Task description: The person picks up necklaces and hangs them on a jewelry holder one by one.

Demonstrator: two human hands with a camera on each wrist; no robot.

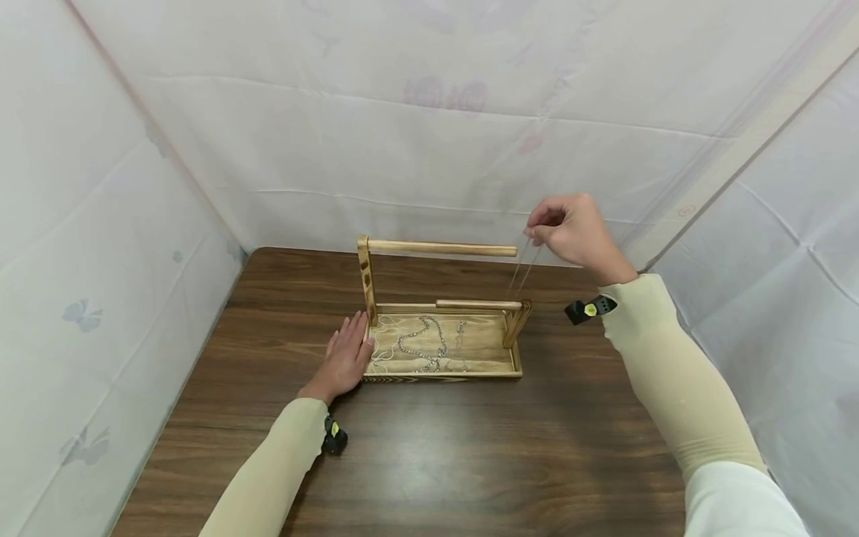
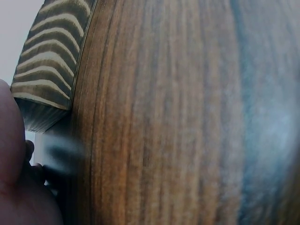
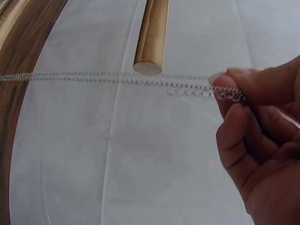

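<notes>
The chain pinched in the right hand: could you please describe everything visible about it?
The chain is thin, silvery and made of small metal links. The right hand pinches it at the fingertips, doubled into two strands that hang taut and slightly slanted towards the right end of the wooden stand. It passes just beyond the free end of the upper rod; contact there cannot be told.

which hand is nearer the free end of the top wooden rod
Right. The right hand pinches a thin chain just beside the top rod at its free end. The left hand lies flat on the table against the tray below.
</notes>
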